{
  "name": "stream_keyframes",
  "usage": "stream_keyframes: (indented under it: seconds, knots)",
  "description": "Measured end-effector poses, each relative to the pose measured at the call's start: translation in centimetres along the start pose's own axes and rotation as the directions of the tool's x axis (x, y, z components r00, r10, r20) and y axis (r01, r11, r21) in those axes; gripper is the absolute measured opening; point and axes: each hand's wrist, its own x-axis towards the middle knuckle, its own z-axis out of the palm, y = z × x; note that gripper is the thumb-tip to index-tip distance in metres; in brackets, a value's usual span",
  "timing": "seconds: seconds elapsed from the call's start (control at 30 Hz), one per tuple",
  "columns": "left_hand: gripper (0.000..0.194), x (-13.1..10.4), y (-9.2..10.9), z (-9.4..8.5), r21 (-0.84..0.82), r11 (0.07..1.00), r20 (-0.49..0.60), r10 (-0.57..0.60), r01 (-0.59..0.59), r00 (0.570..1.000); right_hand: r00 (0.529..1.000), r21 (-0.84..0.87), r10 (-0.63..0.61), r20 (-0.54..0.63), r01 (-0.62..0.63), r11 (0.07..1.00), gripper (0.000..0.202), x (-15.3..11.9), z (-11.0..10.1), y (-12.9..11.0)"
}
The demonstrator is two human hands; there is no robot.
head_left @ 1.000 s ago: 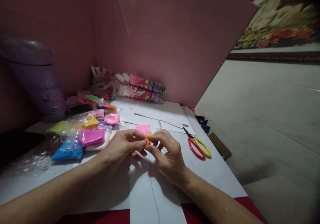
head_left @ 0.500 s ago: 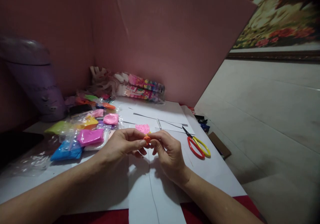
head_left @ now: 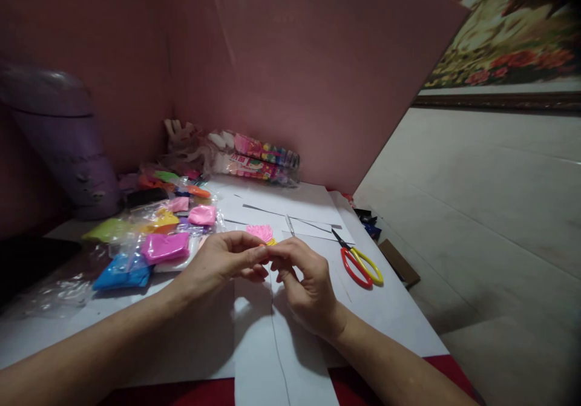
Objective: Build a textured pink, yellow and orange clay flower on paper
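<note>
Above a white paper strip [head_left: 254,345] with a thin dark line down it, my left hand [head_left: 220,261] and my right hand [head_left: 308,282] meet fingertip to fingertip. Both are closed in a pinch around a small lump of orange clay, which the fingers now almost wholly cover. Just beyond the fingertips lies a ridged pink clay piece [head_left: 259,232], with a bit of yellow clay [head_left: 271,242] at its lower right edge. A slim light-coloured tool [head_left: 289,224] rests behind my right hand.
Scissors [head_left: 361,267] with one red and one yellow handle lie at right. Bagged clay [head_left: 166,247] in several colours is heaped at left, by a purple tumbler [head_left: 84,152]. Packaged clay sticks [head_left: 254,167] lie against the pink board [head_left: 290,79]. Dark strips [head_left: 290,217] cross the paper.
My right fingers have closed over the orange clay, which showed plainly between both hands before and is now nearly hidden. My left hand has hardly moved.
</note>
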Motion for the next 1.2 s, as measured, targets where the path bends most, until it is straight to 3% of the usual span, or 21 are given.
stream_keyframes:
  seconds: [0.17, 0.7, 1.03, 1.2]
  knots:
    - [0.021, -0.26, 0.39, 0.33, -0.026, 0.999, -0.009, 0.019, -0.019, 1.0, 0.985, -0.046, 0.141, -0.099, -0.146, 0.988, 0.013, -0.11, -0.1, 0.02]
    - [0.022, -0.21, 0.11, 0.2, -0.004, 1.0, 0.021, -0.025, 0.025, 0.999, 0.996, -0.11, 0.069, -0.052, -0.074, 0.991, 0.008, 0.32, 0.08, -0.25]
    - [0.027, -0.29, 0.25, 0.33, 0.012, 0.999, 0.021, -0.05, 0.05, 0.999, 0.994, -0.117, 0.105, -0.027, -0.108, 0.987, 0.007, 0.33, -0.06, -0.27]
    - [0.026, -0.35, 0.48, 0.8, 0.1, 0.995, 0.002, -0.031, 0.031, 1.0, 0.986, -0.109, 0.166, 0.004, -0.164, 0.98, 0.008, 0.26, 0.0, -0.16]
